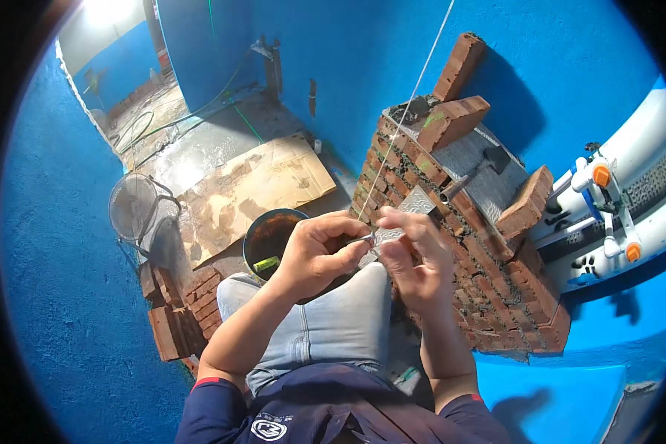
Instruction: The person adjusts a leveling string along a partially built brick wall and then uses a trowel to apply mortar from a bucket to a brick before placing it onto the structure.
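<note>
My left hand (325, 251) pinches a small metal piece (359, 239) at the lower end of a taut white string (396, 137) that runs up out of view. Beside it my right hand (418, 263) has thumb and forefinger apart around that point, holding nothing visible. Behind my fingers, a patterned silver-grey piece (418, 203) lies against the brick structure (481, 296); its lower part is hidden. A black bucket (253, 237) with a yellow-green object (266, 265) in it stands by my knees, in pale jeans.
Loose bricks (455, 122) and a hammer-like tool (496, 159) sit atop the brickwork. Cardboard (274, 170), a round sieve (137, 203) and stacked bricks (170, 333) are on the left, with hoses beyond near a doorway. White equipment (607, 214) with orange caps stands at right beside blue walls.
</note>
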A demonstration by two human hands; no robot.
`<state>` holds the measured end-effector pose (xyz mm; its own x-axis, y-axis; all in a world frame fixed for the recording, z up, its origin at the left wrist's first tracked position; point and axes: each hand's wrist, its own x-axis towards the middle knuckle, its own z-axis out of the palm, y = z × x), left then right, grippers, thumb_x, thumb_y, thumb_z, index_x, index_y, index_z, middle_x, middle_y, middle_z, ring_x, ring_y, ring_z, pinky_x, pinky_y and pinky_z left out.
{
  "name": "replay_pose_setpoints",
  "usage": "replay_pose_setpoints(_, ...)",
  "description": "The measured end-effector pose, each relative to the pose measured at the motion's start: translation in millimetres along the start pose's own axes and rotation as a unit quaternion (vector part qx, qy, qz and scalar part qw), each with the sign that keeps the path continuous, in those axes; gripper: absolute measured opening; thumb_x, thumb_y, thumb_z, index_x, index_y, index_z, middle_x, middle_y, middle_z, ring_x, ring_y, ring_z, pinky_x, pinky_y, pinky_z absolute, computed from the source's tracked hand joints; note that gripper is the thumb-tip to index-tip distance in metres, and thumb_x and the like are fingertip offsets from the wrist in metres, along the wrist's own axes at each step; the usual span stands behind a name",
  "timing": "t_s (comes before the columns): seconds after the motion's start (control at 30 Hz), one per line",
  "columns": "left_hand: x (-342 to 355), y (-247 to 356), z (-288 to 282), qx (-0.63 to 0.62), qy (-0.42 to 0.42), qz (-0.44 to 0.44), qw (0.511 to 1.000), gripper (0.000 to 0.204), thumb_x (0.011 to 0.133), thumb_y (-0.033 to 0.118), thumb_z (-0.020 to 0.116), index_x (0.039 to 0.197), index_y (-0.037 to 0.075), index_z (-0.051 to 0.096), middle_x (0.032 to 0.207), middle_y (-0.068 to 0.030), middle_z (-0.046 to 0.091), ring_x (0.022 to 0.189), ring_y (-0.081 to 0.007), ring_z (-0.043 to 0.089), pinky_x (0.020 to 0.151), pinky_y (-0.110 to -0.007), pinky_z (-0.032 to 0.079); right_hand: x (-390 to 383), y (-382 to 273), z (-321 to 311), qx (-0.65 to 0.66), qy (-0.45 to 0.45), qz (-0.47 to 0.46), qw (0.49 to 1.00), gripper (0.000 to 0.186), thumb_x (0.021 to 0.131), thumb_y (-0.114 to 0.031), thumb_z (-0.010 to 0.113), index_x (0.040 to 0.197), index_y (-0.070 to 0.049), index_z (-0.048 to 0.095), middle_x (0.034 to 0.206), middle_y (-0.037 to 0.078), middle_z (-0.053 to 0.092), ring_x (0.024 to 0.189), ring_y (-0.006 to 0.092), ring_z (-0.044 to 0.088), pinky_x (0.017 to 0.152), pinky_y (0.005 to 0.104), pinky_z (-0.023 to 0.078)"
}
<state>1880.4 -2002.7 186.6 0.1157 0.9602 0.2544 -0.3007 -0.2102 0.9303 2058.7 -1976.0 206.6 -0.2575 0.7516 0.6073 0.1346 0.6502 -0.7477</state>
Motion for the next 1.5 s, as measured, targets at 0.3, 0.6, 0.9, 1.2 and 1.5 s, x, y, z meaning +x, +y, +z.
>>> replay_pose_setpoints(0.3,-1,5,3,0.019,0.001,-0.046,0.999,0.011,0.085,0.007,0.066,0.086,-0.002,0.06,0.072,0.0031,0.053,0.064,-0.0014,0.049,0.055,-0.018,0.04,-5,6,5,0.143,0.04,0.005,0.989,0.017,0.084,0.0,0.065,0.101,-0.003,0.067,0.102,0.008,0.057,0.083,0.0097,0.055,0.069,0.0197,0.043)
replay_pose_setpoints(0.6,-1,2,3,0.023,0.022,-0.037,0.999,0.012,0.084,0.008,0.066,0.083,-0.003,0.061,0.078,-0.0012,0.056,0.066,-0.0043,0.048,0.056,-0.018,0.038,-24,8,1,0.077,0.063,-0.016,0.995,0.016,0.083,-0.004,0.068,0.099,-0.003,0.067,0.101,0.009,0.058,0.087,0.0144,0.056,0.069,0.0229,0.045)
replay_pose_setpoints(0.9,0,2,4,0.106,0.026,0.012,0.994,0.008,0.082,0.004,0.066,0.083,-0.003,0.062,0.075,0.0015,0.051,0.064,-0.003,0.051,0.054,-0.019,0.041,-27,9,3,0.018,0.033,-0.032,0.999,0.02,0.081,0.001,0.069,0.1,-0.005,0.066,0.101,0.009,0.059,0.082,0.013,0.057,0.064,0.0222,0.048)
replay_pose_setpoints(1.2,3,-3,8,0.268,0.053,0.14,0.952,0.012,0.073,-0.008,0.063,0.083,0.0,0.064,0.091,-0.0049,0.06,0.074,-0.0089,0.056,0.064,-0.02,0.045,-27,21,11,0.005,0.045,-0.014,0.999,0.019,0.081,0.001,0.069,0.1,-0.004,0.066,0.102,0.011,0.066,0.092,0.0188,0.063,0.077,0.0279,0.051)
replay_pose_setpoints(1.5,0,-13,0,0.139,0.034,0.092,0.985,0.01,0.082,-0.011,0.057,0.087,-0.003,0.059,0.099,-0.0133,0.063,0.084,-0.0135,0.062,0.07,-0.023,0.05,-34,30,17,0.102,0.056,0.016,0.993,0.018,0.081,0.003,0.068,0.098,-0.003,0.066,0.097,0.01,0.067,0.088,0.0178,0.064,0.077,0.0281,0.051)
